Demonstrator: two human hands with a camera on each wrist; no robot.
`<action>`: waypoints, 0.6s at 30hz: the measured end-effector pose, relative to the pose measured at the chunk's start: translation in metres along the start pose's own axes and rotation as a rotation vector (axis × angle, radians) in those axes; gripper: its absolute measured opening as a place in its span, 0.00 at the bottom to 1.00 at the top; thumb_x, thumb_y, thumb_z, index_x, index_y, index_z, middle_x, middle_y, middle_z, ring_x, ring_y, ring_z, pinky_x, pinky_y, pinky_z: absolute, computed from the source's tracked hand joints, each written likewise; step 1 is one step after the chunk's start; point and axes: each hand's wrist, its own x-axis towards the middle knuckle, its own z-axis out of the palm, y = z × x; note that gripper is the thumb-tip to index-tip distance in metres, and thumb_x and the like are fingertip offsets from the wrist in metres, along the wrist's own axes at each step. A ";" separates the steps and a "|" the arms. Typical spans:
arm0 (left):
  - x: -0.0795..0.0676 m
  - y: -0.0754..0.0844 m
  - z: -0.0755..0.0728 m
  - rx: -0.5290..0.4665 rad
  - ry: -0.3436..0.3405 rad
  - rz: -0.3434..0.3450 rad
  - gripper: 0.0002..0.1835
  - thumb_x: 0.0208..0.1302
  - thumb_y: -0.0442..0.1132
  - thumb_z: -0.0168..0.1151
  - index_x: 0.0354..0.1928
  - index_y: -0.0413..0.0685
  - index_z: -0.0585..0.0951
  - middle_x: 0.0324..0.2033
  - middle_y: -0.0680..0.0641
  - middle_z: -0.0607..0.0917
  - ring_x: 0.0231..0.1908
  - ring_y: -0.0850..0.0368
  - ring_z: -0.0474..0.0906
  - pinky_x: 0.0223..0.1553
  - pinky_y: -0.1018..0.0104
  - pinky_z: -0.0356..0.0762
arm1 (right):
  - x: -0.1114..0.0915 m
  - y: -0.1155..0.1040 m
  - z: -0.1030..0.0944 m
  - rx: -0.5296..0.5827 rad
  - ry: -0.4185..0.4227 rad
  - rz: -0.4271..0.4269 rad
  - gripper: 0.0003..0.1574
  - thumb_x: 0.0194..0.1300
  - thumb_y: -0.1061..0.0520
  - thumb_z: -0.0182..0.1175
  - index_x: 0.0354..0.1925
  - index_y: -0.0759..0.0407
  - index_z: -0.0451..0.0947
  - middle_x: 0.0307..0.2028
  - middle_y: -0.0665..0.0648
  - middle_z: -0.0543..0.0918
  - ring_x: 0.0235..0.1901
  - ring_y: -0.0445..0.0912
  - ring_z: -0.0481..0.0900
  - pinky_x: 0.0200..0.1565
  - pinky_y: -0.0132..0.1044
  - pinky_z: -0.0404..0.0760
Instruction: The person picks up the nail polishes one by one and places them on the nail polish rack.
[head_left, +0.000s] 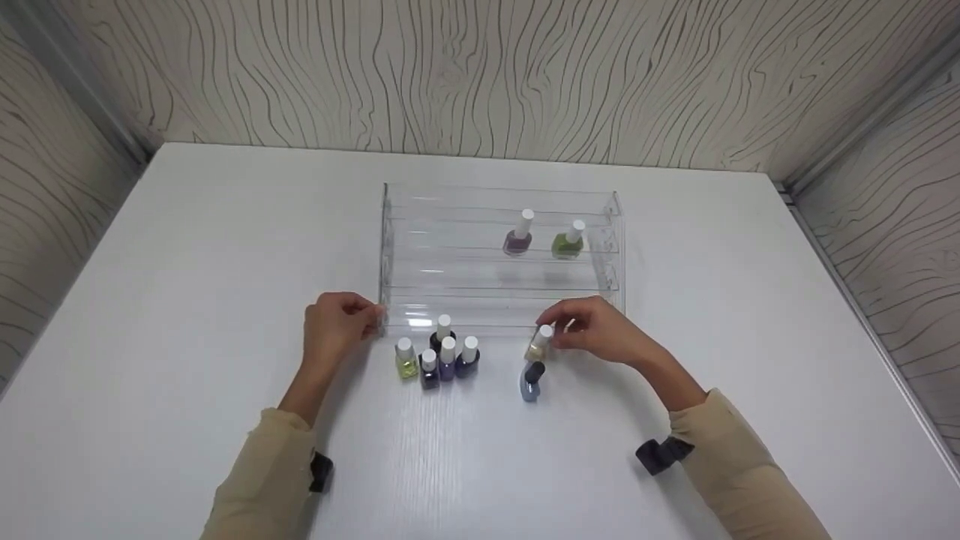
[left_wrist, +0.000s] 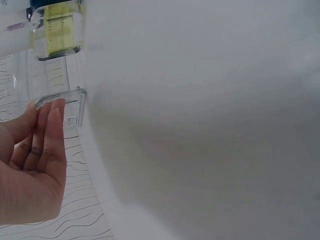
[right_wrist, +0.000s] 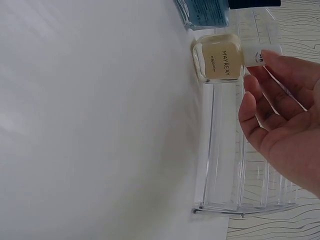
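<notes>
A clear tiered nail polish rack [head_left: 450, 294] stands mid-table. My left hand [head_left: 335, 330] pinches its front left corner between thumb and fingers, also seen in the left wrist view. With thumb and fingertips, my right hand [head_left: 602, 330] holds the white cap of a pale yellow nail polish bottle [right_wrist: 220, 59], in front of the rack. Right beside that bottle is a blue-grey nail polish bottle [head_left: 529, 386] with a dark cap. On an upper tier sit a purple bottle [head_left: 517, 241] and a green bottle [head_left: 568, 245], both white-capped.
Several white-capped bottles cluster before the rack's left half, among them a yellow-green bottle [head_left: 406, 366] and a dark bottle [head_left: 466, 364]. The white table [head_left: 225, 225] meets wood-patterned panels [head_left: 450, 75] at the back. Each wrist wears a small black camera [head_left: 656, 456].
</notes>
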 end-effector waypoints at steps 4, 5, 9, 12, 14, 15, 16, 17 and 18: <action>-0.001 0.000 0.000 -0.002 0.001 0.006 0.05 0.57 0.32 0.62 0.29 0.34 0.82 0.23 0.43 0.81 0.22 0.57 0.77 0.24 0.71 0.76 | 0.000 -0.001 0.000 -0.013 -0.005 -0.003 0.16 0.52 0.69 0.62 0.42 0.64 0.79 0.37 0.65 0.80 0.33 0.45 0.75 0.33 0.31 0.74; -0.001 0.000 0.000 -0.002 0.002 0.007 0.05 0.57 0.32 0.62 0.29 0.34 0.82 0.23 0.43 0.81 0.22 0.57 0.78 0.24 0.71 0.76 | 0.000 -0.001 0.000 -0.013 -0.005 0.000 0.16 0.53 0.69 0.62 0.42 0.64 0.80 0.37 0.64 0.80 0.33 0.45 0.75 0.33 0.31 0.74; -0.001 -0.001 0.000 -0.002 0.000 0.018 0.05 0.57 0.31 0.62 0.29 0.34 0.82 0.23 0.43 0.82 0.22 0.56 0.79 0.24 0.70 0.77 | 0.000 -0.001 0.001 -0.012 -0.009 0.005 0.15 0.53 0.68 0.62 0.43 0.62 0.80 0.36 0.63 0.81 0.33 0.45 0.75 0.34 0.31 0.74; -0.001 -0.001 0.000 0.000 0.000 0.021 0.05 0.57 0.31 0.61 0.29 0.34 0.82 0.23 0.43 0.82 0.22 0.56 0.79 0.24 0.70 0.77 | 0.000 -0.002 0.001 -0.017 -0.006 0.005 0.15 0.54 0.67 0.62 0.42 0.62 0.80 0.36 0.62 0.81 0.33 0.45 0.75 0.34 0.32 0.75; -0.001 -0.001 0.000 0.002 -0.001 0.022 0.05 0.57 0.31 0.61 0.29 0.34 0.82 0.23 0.44 0.82 0.22 0.57 0.79 0.24 0.70 0.76 | 0.000 -0.002 0.001 -0.017 -0.004 0.009 0.15 0.54 0.67 0.62 0.42 0.63 0.80 0.35 0.62 0.81 0.33 0.45 0.75 0.34 0.31 0.75; -0.001 -0.001 0.000 0.003 -0.001 0.021 0.05 0.57 0.31 0.61 0.29 0.35 0.82 0.23 0.44 0.82 0.21 0.57 0.78 0.24 0.70 0.76 | 0.000 -0.002 0.001 -0.019 -0.003 0.010 0.14 0.54 0.67 0.62 0.42 0.63 0.80 0.35 0.62 0.81 0.33 0.45 0.75 0.34 0.31 0.75; 0.000 -0.001 0.000 0.004 0.001 0.019 0.05 0.57 0.31 0.61 0.29 0.35 0.82 0.23 0.44 0.82 0.21 0.57 0.78 0.24 0.70 0.76 | 0.000 -0.002 0.001 -0.022 -0.001 0.011 0.14 0.54 0.67 0.62 0.42 0.63 0.80 0.35 0.62 0.81 0.33 0.45 0.75 0.34 0.31 0.75; 0.000 -0.002 0.000 0.005 0.001 0.018 0.05 0.57 0.31 0.61 0.29 0.35 0.82 0.23 0.44 0.82 0.21 0.58 0.78 0.24 0.70 0.76 | 0.000 -0.001 0.002 -0.023 0.000 0.011 0.14 0.54 0.67 0.63 0.42 0.64 0.80 0.35 0.62 0.81 0.33 0.45 0.74 0.34 0.31 0.75; 0.000 -0.001 0.000 0.006 0.001 0.019 0.05 0.57 0.31 0.61 0.29 0.35 0.82 0.23 0.44 0.82 0.21 0.58 0.78 0.23 0.70 0.76 | 0.000 -0.001 0.002 -0.024 0.000 0.011 0.14 0.54 0.66 0.63 0.42 0.64 0.80 0.34 0.62 0.81 0.33 0.45 0.74 0.34 0.31 0.75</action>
